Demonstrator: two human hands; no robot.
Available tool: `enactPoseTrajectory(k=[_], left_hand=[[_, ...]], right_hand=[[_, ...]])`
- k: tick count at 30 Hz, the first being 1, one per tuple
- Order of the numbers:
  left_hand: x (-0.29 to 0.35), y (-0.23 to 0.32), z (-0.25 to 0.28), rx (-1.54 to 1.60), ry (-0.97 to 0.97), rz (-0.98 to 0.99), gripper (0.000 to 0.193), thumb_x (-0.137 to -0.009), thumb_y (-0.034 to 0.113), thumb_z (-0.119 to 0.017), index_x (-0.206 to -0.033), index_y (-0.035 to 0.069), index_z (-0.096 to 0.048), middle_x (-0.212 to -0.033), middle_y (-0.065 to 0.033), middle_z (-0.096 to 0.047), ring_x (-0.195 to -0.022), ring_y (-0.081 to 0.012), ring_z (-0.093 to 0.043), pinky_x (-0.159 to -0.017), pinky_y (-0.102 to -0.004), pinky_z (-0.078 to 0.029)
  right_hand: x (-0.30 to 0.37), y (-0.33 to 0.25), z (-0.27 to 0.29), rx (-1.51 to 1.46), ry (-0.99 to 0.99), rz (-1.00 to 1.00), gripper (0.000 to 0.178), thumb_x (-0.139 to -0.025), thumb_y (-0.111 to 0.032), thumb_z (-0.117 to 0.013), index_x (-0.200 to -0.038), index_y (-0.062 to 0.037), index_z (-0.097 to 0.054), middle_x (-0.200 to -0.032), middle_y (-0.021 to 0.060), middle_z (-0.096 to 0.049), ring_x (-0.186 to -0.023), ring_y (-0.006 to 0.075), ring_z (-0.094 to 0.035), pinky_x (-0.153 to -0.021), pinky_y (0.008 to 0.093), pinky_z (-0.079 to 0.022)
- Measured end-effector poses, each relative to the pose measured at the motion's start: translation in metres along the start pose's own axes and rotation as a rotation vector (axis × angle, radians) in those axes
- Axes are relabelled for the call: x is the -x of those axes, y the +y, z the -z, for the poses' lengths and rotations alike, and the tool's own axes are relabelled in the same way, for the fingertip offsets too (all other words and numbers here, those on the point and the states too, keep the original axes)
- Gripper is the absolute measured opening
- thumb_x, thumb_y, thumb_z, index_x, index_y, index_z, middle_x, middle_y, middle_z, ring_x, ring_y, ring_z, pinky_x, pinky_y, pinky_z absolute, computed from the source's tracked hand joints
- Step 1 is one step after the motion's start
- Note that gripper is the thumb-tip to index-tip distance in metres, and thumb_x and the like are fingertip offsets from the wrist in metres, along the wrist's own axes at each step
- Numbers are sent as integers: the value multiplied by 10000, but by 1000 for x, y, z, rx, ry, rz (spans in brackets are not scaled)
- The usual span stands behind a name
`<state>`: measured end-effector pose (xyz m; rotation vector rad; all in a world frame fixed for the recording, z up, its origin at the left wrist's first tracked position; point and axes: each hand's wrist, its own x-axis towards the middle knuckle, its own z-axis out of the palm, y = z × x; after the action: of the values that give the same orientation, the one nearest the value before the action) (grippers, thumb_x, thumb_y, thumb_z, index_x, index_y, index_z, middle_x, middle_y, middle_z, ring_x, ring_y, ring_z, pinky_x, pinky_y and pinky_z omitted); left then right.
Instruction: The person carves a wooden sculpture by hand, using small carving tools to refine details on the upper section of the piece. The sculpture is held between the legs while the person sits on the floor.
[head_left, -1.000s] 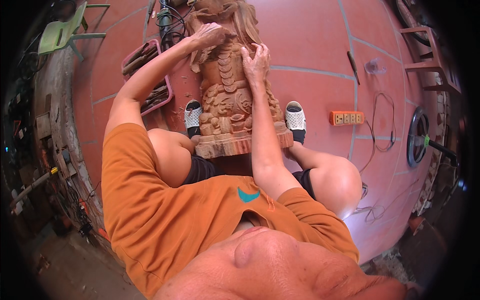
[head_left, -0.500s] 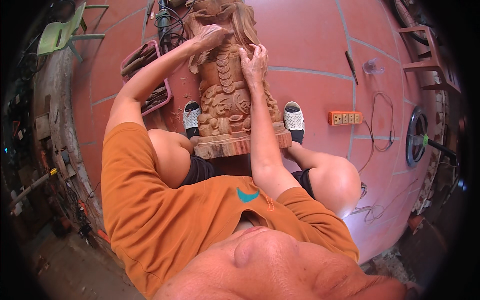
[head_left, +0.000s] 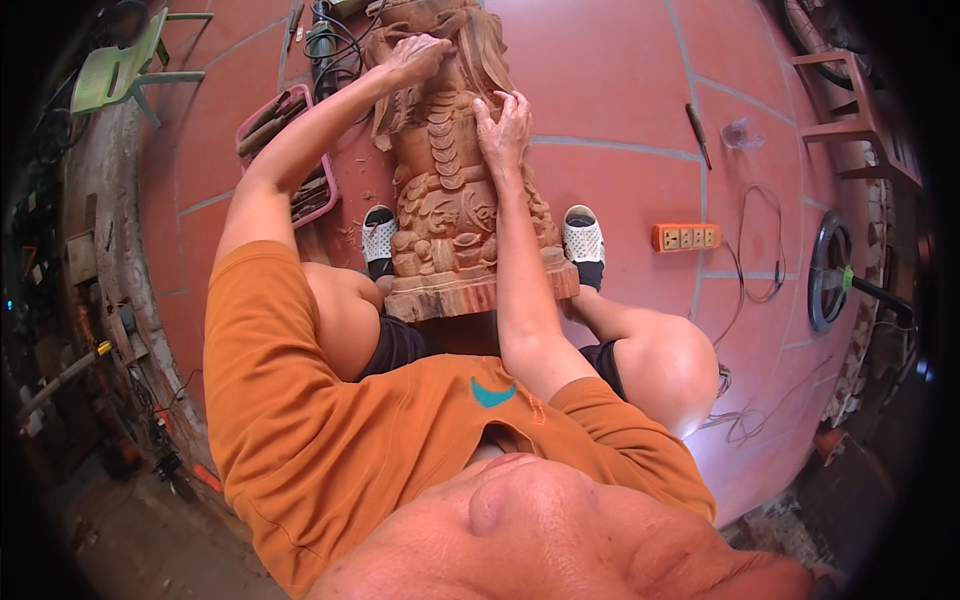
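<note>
A large carved statue of brown wood (head_left: 440,215) is occupying the red tiled floor (head_left: 610,70) in front of the seated person, its jagged-edged base nearest the knees and its upper part reaching the top of the view. It is sitting between two white perforated shoes, the left one (head_left: 378,235) and the right one (head_left: 584,238), nearer the floor's left edge than its right.

The left hand (head_left: 420,58) is touching the upper part of the statue, its fingers curling together; whether they are gripping a small tool cannot be told. The right hand (head_left: 503,130) is resting lower, on the statue's right side, with thumb and fingers standing apart and bending against the wood.

Pale wood shavings (head_left: 369,196) are lying between the statue and a pink plastic basket (head_left: 330,200), which is holding wooden-handled tools (head_left: 266,132) partly behind the left forearm. A green plastic chair (head_left: 105,78) is standing at the floor's left edge.

Toward the floor's right edge, a slim dark tool (head_left: 698,135) is lying near a clear plastic cup (head_left: 740,134), and an orange rectangular power strip (head_left: 686,237) is trailing a thin cable.
</note>
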<state>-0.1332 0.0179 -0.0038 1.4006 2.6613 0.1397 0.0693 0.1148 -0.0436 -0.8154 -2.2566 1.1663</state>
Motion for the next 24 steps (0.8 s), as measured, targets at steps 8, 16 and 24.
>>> enactPoseTrajectory(k=[8,16,24], left_hand=[[13,6,13,192,-88,-51,267,-849,137,-563,-1078,104,-697,-913,-208,-697,-875,-395,-674,-772,-487,-532],[6,7,-8,-3,73,-68,171,-823,68,-524,-936,33,-648,-881,-231,-686,-868,-412,-673,-725,-509,-532],[8,8,17,117,-164,-63,277,-832,156,-613,-1082,132,-731,-988,-194,-703,-937,-382,-670,-804,-470,-532]], right_hand=[[-3,2,6,21,-9,-33,449,-831,-377,-709,-1150,-70,-637,-1349,162,-496,-1279,363,-442,-1049,495,-391],[-2,1,1,9,-3,-6,446,-835,-376,-705,-1146,-64,-634,-1350,164,-490,-1282,364,-438,-1049,499,-391],[-1,-1,3,8,-19,-22,446,-838,-381,-702,-1141,-61,-634,-1348,168,-489,-1278,369,-438,-1046,501,-393]])
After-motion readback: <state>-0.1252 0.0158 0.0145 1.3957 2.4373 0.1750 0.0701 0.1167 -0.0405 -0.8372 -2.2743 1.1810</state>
